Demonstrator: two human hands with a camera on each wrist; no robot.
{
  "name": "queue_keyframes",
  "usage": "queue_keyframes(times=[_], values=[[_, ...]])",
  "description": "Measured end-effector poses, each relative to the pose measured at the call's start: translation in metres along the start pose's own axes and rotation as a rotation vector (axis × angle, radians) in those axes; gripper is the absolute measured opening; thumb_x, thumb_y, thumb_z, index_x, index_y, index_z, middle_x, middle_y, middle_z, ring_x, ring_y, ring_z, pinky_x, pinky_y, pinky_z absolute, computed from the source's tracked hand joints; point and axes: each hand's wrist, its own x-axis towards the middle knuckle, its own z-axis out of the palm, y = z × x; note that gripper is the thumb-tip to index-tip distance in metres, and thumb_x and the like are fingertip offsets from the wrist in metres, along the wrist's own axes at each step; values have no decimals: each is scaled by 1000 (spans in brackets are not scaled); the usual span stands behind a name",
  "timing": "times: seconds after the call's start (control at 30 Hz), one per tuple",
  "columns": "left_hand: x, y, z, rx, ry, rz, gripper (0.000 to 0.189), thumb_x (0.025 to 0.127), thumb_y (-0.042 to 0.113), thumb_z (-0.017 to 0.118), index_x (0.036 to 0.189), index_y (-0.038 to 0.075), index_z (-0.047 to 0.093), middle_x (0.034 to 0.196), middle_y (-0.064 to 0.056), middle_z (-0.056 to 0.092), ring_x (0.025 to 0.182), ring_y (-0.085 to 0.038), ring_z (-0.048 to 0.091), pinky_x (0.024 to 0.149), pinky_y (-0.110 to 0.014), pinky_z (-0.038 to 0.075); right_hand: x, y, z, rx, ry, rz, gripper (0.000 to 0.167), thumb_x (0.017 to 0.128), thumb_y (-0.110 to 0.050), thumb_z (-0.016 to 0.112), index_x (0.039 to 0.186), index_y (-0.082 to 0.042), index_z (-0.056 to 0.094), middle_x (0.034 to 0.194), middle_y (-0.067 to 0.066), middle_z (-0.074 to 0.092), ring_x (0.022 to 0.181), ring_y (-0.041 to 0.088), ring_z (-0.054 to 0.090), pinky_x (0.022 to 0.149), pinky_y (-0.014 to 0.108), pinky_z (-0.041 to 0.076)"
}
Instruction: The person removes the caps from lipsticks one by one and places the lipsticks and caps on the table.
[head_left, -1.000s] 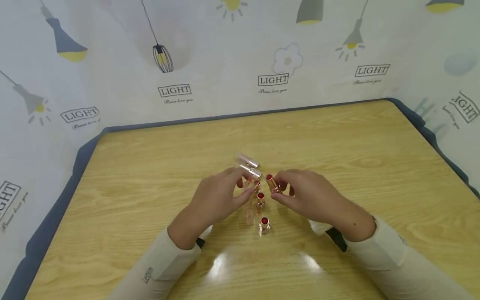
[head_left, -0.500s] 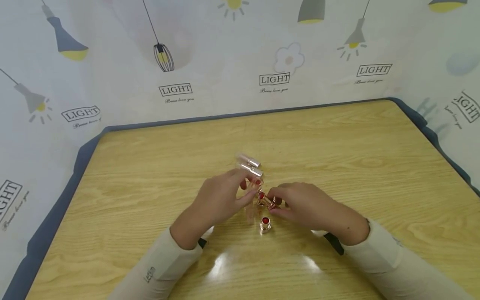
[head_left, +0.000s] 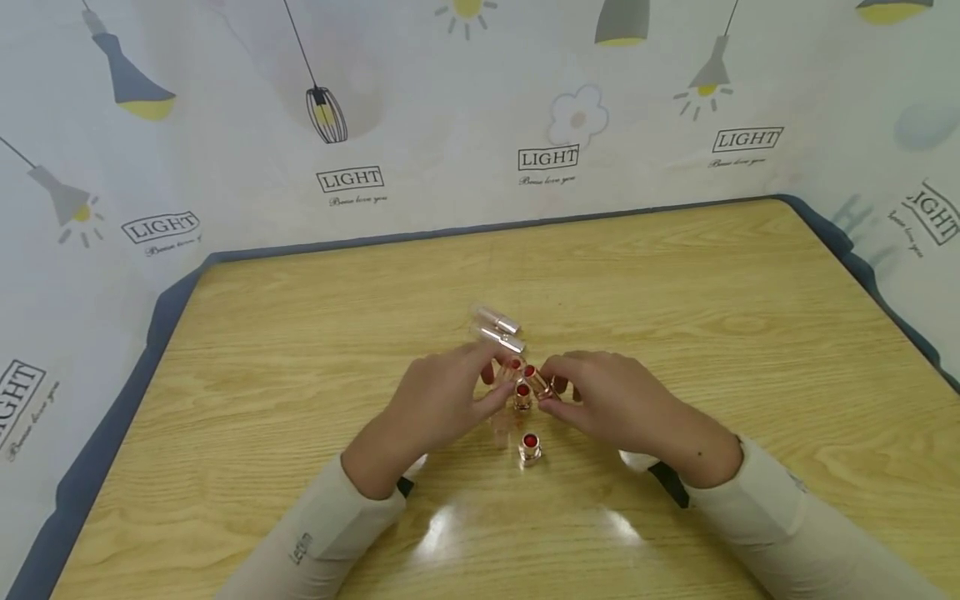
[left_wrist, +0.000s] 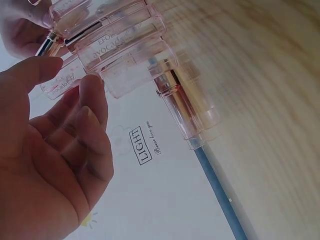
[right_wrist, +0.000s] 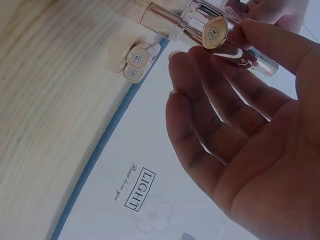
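Note:
My left hand (head_left: 442, 400) pinches a clear pinkish lipstick cap (left_wrist: 62, 82) between thumb and fingertips. With its thumb and fingers, my right hand (head_left: 618, 400) grips an uncapped lipstick (head_left: 538, 382), its red end tilted up towards the left hand. The gold base (right_wrist: 215, 32) of this lipstick faces the right wrist camera. On the table between the hands stand uncapped lipsticks, a middle one (head_left: 522, 396) and a nearer one (head_left: 530, 450). Another red-tipped lipstick (head_left: 516, 365) shows beside the left fingertips, partly hidden. Clear caps (left_wrist: 117, 50) stand close together in the left wrist view.
Two capped lipsticks, one farther (head_left: 498, 321) and one nearer (head_left: 502, 339), lie behind the left hand. The wooden table (head_left: 315, 333) spreads around the hands. A printed white backdrop (head_left: 450, 117) rises beyond its dark edge.
My right hand brought its lipstick nearer to me and leftward, then shifted it slightly back up towards the left fingertips. The left hand has barely moved.

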Motion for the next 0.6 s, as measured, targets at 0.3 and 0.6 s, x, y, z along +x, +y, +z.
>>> queue_keyframes(times=[0.3, 0.6], values=[[1, -3, -2, 5, -19, -26, 19, 97, 39, 62, 109, 23, 63, 92, 6, 72, 55, -3, 48, 49, -23, 40, 0, 1, -2, -11, 15, 6, 18, 92, -28, 73, 105, -17, 70, 94, -6, 71, 74, 6, 61, 61, 24, 49], [1, -3, -3, 12, -21, -31, 20, 98, 39, 62, 109, 22, 62, 91, 7, 71, 53, -3, 47, 48, -23, 39, 0, 1, -4, -5, 12, 15, 17, 93, -29, 72, 105, -17, 70, 95, -5, 72, 75, 6, 62, 62, 25, 49]])
